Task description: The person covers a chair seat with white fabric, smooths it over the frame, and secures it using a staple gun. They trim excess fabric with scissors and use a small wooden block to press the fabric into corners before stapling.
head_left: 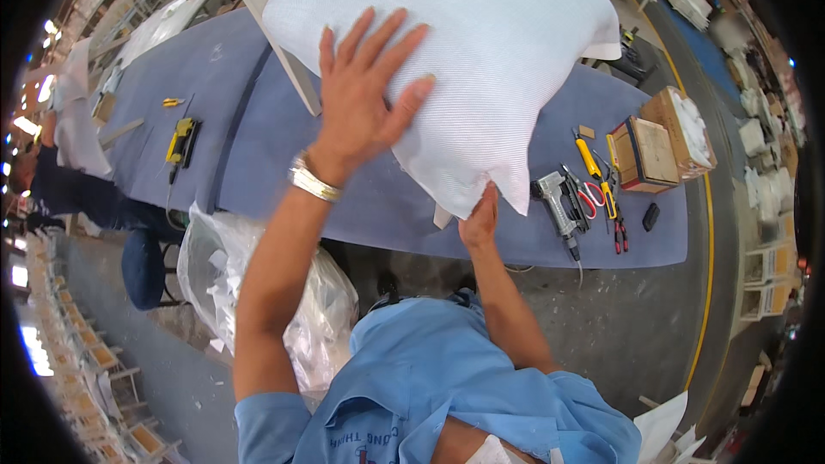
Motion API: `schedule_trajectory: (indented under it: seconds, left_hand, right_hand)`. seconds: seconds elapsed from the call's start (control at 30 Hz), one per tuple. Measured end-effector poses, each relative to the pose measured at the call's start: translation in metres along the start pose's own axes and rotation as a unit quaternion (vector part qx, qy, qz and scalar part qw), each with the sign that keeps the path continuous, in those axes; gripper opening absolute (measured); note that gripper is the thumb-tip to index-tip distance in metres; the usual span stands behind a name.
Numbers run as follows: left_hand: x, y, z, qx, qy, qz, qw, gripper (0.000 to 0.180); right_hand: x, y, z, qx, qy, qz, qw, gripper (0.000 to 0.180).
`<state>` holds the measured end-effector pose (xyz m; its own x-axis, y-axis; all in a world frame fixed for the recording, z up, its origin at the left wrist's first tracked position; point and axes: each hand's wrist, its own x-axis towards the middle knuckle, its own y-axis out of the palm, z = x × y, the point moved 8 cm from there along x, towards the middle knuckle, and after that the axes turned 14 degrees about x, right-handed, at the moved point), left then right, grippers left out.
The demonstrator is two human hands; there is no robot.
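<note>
A large pale white sheet of finely ribbed fabric (pixel 481 60) is draped over a piece above the blue-grey table, its loose corners hanging toward me. My left hand (pixel 365 107) lies over the sheet's left part with its fingers spread, a metal watch band on the wrist. At the near edge, my right hand (pixel 481 219) pinches the fabric, which puckers around the fingertips. A pale wooden bar (pixel 288 69) slants out from beneath the sheet on the left. What lies under the fabric is mostly hidden.
Right on the table (pixel 344 215) are a staple gun (pixel 557 210), red-handled scissors (pixel 591 198), yellow cutters (pixel 588 159), pliers (pixel 620 236) and cardboard boxes (pixel 649 155). Another staple gun (pixel 180 148) lies left. Below stands a clear plastic bag (pixel 301 301); a person (pixel 94 185) is at far left.
</note>
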<state>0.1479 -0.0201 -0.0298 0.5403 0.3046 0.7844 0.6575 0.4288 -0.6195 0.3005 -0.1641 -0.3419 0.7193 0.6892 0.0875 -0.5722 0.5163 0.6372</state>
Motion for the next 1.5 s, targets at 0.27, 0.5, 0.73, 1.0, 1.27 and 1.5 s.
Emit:
schedule_trajectory:
  seconds: [0.27,0.5,0.73,1.0,1.27,1.5]
  left_hand:
    - [-0.046,-0.014,-0.093,-0.002,0.022,0.074,0.997,0.062]
    - [-0.036,-0.025,-0.123,0.066,0.1,0.187,0.975,0.073]
    - [-0.005,-0.016,-0.136,0.085,0.11,0.224,0.965,0.077]
    - [-0.012,-0.021,-0.138,0.087,0.111,0.198,0.97,0.077]
    - [-0.014,-0.012,-0.139,0.125,0.114,0.209,0.963,0.084]
    - [-0.018,-0.013,-0.146,0.149,0.103,0.206,0.962,0.078]
  right_hand:
    - [0.023,0.001,0.0,-0.024,0.026,0.238,0.971,0.05]
    - [0.006,-0.009,0.014,0.029,0.132,0.177,0.975,0.047]
    - [-0.017,-0.007,0.109,0.133,0.221,0.166,0.952,0.056]
    - [-0.049,0.059,0.155,0.265,0.302,0.261,0.878,0.044]
    - [-0.038,0.058,0.15,0.39,0.279,0.182,0.859,0.027]
    - [-0.049,0.061,0.137,0.39,0.274,0.153,0.866,0.03]
